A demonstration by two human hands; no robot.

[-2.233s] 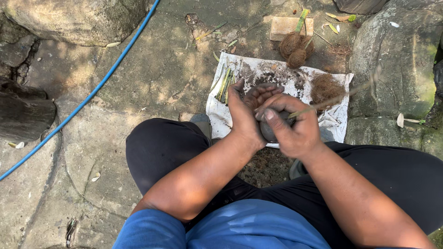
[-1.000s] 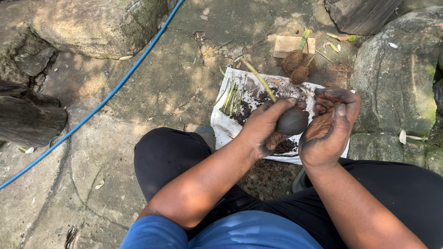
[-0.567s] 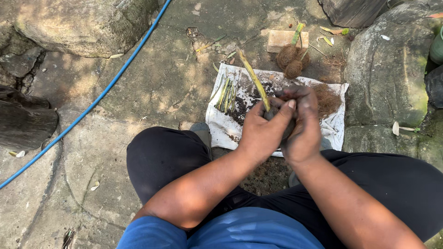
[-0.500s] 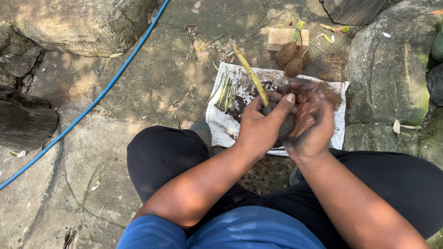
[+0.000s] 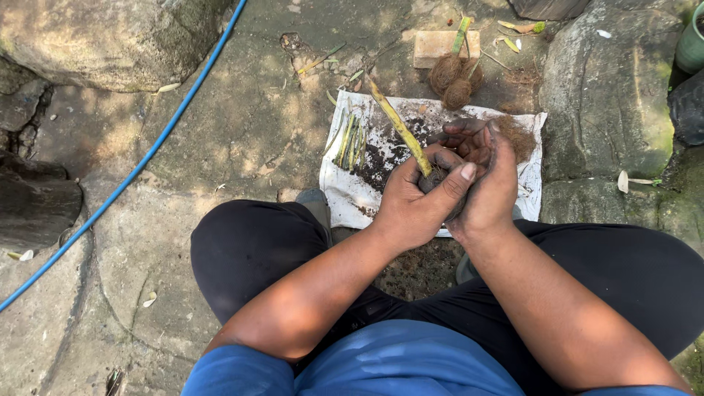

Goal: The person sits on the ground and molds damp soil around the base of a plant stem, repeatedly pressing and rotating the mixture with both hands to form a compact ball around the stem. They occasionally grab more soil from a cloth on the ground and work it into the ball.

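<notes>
Pressing between left hand (image 5: 414,205) and right hand (image 5: 490,183): soil ball (image 5: 434,178) with stem (image 5: 396,123).

A blue hose (image 5: 158,143) crosses stone paving beside a brick (image 5: 437,48).

A: Where r the hands?
B: Both out front, pressed together. Left hand (image 5: 418,202) curled shut, thumb on top. Right hand (image 5: 488,180) cupped vs it, fingers bent, dirty.

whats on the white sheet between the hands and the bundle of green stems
In the head view, loose dark soil lies on the white sheet between the hands and the green stems; a yellowish stalk crosses above it.
</notes>
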